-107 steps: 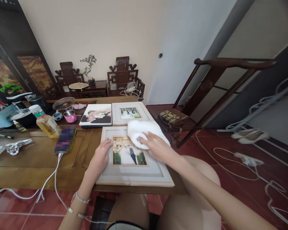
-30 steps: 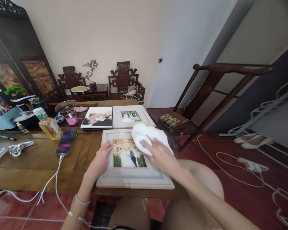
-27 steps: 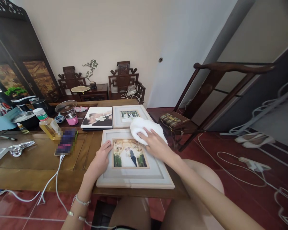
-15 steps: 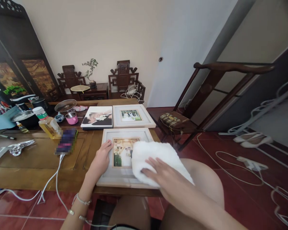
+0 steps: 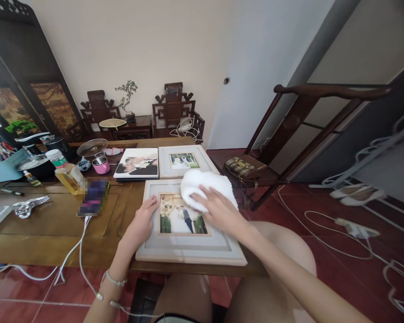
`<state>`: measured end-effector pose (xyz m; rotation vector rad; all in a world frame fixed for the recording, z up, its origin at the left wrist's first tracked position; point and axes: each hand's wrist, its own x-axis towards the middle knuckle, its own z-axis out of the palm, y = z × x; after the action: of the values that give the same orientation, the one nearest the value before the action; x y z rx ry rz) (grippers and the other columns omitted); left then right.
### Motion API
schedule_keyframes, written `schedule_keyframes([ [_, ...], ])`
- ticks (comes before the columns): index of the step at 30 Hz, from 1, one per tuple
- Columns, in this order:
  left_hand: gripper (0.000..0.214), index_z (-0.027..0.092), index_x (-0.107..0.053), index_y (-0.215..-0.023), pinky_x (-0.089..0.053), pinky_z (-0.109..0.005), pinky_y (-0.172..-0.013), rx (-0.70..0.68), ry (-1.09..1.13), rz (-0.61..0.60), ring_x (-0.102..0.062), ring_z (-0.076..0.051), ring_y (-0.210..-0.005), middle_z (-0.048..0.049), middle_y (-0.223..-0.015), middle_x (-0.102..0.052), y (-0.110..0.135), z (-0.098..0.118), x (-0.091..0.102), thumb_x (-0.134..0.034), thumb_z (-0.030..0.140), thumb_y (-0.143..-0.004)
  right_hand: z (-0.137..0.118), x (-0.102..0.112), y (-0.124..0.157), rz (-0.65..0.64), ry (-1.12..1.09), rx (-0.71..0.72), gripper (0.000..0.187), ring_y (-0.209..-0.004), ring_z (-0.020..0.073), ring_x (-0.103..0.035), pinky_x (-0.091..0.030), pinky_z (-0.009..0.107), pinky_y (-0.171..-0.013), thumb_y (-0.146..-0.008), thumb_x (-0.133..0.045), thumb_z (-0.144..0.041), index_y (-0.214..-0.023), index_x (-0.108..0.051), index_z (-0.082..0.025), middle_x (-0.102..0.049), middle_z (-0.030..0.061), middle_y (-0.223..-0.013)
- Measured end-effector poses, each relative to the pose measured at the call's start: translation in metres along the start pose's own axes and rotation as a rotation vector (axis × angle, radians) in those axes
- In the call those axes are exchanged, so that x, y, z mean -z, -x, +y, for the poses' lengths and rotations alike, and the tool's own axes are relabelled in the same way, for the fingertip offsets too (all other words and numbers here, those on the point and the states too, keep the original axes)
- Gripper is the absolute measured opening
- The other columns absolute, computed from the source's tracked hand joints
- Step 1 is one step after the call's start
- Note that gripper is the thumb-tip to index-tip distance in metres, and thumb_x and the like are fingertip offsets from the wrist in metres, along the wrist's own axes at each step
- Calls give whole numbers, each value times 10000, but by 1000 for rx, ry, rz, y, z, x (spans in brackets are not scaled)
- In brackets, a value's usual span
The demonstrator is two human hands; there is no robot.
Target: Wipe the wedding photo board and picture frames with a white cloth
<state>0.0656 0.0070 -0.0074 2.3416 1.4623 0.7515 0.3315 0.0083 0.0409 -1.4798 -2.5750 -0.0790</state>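
Note:
A pale picture frame with a wedding photo lies flat at the near edge of the wooden table. My left hand rests on the frame's left border, fingers flat and spread. My right hand presses a white fluffy cloth onto the frame's upper right part, fingers stretched over the cloth. Two more pictures lie behind: a frameless photo print and a second pale frame.
A phone with a white cable, an oil bottle, a pink cup, a small fan and a metal tool lie on the table's left. A dark wooden chair stands at the right. Cables cross the red floor.
My right hand swept the cloth down over the frame's lower right, then back up to the upper right. My left hand has stayed on the left border.

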Motion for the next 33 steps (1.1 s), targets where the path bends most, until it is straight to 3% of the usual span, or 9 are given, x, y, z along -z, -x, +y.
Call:
schedule_keyframes([
  [3, 569, 140, -562, -1245, -339, -467, -1106, -2, 12, 22, -388, -216, -1340, -131, -1392, -483, 0, 1, 0, -341, -55, -759, 14, -9, -23, 49, 25, 6, 655, -1368, 290, -268, -203, 499, -1107, -656, -460, 26, -1287, -524, -135, -451, 187, -1400],
  [6, 562, 127, -570, -1238, -343, -450, -1110, -2, 22, 42, -404, -218, -1330, -136, -1380, -496, -1, 2, -2, -348, -55, -754, 6, -9, -18, 7, 35, 49, 614, -1364, 311, -272, -170, 547, -1104, -658, -477, 25, -1238, -568, -153, -457, 169, -1401],
  [11, 552, 101, -560, -1251, -340, -436, -1115, 10, 22, 44, -402, -222, -1331, -148, -1384, -489, -2, 4, -2, -340, -50, -767, -33, 17, 46, -153, -80, 113, 593, -1344, 315, -320, -209, 555, -1101, -629, -454, 30, -1168, -611, -159, -481, 168, -1380],
  [14, 558, 102, -559, -1251, -345, -440, -1111, 9, 12, 43, -400, -220, -1333, -148, -1384, -488, -2, 4, -3, -338, -54, -763, -53, 43, 84, -260, -167, 130, 638, -1311, 295, -386, -304, 522, -1077, -599, -417, 46, -1142, -627, -216, -497, 117, -1378],
  [17, 560, 106, -562, -1247, -353, -450, -1104, 8, 5, 44, -402, -220, -1331, -148, -1380, -493, -1, 2, -4, -338, -56, -761, -68, 56, 99, -291, -252, 159, 684, -1293, 270, -418, -370, 467, -1052, -580, -404, 48, -1139, -628, -276, -502, 56, -1381],
  [22, 570, 148, -557, -1257, -340, -450, -1110, -9, 16, 49, -392, -210, -1338, -122, -1390, -488, -1, 1, -3, -350, -50, -764, -65, 33, 69, -247, -261, 98, 739, -1357, 262, -302, -303, 490, -1087, -574, -415, 31, -1249, -563, -232, -428, 98, -1435],
  [26, 574, 134, -547, -1266, -326, -452, -1116, 3, 34, 7, -373, -214, -1349, -126, -1396, -481, -1, 3, 0, -338, -51, -764, -28, 1, 24, -57, -130, 26, 695, -1367, 262, -279, -232, 473, -1119, -616, -439, 28, -1274, -540, -170, -408, 149, -1441],
  [29, 585, 146, -531, -1284, -318, -462, -1118, 3, 47, 10, -362, -211, -1356, -118, -1407, -469, 0, 3, -1, -333, -50, -770, 2, -11, -10, 79, -29, -39, 659, -1361, 277, -293, -235, 484, -1109, -672, -446, 12, -1307, -507, -152, -437, 154, -1420],
  [33, 594, 163, -499, -1316, -311, -454, -1123, 4, 68, 30, -362, -202, -1356, -103, -1420, -456, 0, 0, -2, -332, -37, -782, 10, -13, -31, 72, 27, -31, 631, -1372, 312, -255, -202, 534, -1100, -688, -464, 15, -1294, -525, -149, -429, 150, -1426],
])
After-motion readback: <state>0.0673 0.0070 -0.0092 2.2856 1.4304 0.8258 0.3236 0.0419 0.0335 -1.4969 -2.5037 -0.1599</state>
